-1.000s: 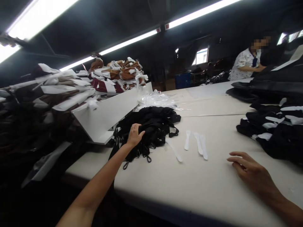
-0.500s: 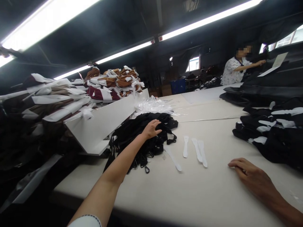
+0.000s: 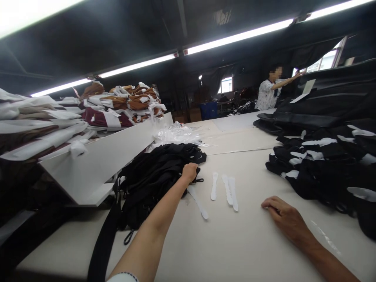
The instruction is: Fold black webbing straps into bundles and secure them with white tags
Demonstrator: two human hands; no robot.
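Note:
My left hand (image 3: 190, 172) is closed at the right edge of a heap of black straps (image 3: 158, 160), gripping a black strap there; its fingertips are hidden. Metal or plastic clips hang from the heap's front. A white serrated-edge strip (image 3: 200, 204) lies just below that hand. Several more white strips (image 3: 214, 186) lie between my hands. My right hand (image 3: 283, 219) rests on the table with its fingers bent together, and I see nothing held in it.
Black pieces with white strips (image 3: 311, 156) are heaped at the right, before black bags (image 3: 329, 102). A white board (image 3: 96, 160) stands at left beside piled brown and maroon wrapped items (image 3: 102, 117). Clear plastic bags (image 3: 178, 133) lie behind the straps. A person (image 3: 266, 94) stands far right.
My left hand has closed on the straps, having been spread over them before. The view has turned to the right. My right hand stays on the table.

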